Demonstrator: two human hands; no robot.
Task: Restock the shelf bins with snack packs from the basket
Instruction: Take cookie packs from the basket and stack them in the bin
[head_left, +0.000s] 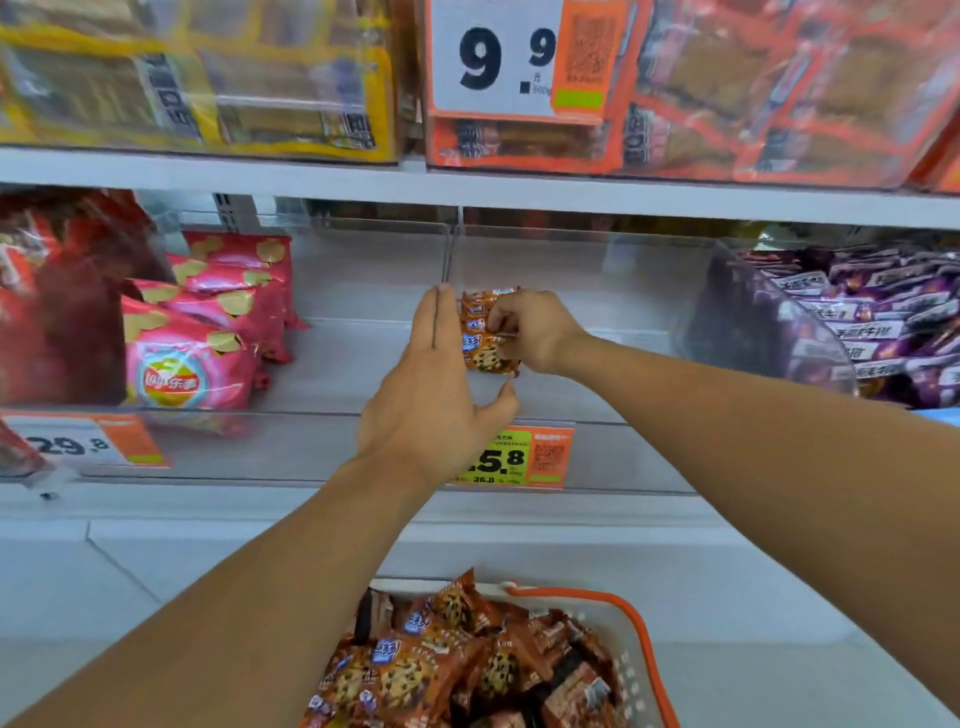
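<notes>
Several orange cookie snack packs (485, 332) are stacked between my hands, inside the clear shelf bin (597, 395) on the middle shelf. My left hand (434, 384) lies against their left side with straight fingers and the thumb stretched out below them. My right hand (530, 330) pinches the packs from the right with curled fingers. Below, a white basket with an orange rim (641, 639) holds many more of the same orange packs (452, 665).
Pink chip bags (208, 322) fill the bin to the left, purple packs (878, 317) the bin to the right. A clear divider (448, 249) stands just behind my left fingertips. An orange price tag (519, 457) hangs on the bin front. The upper shelf (467, 187) overhangs.
</notes>
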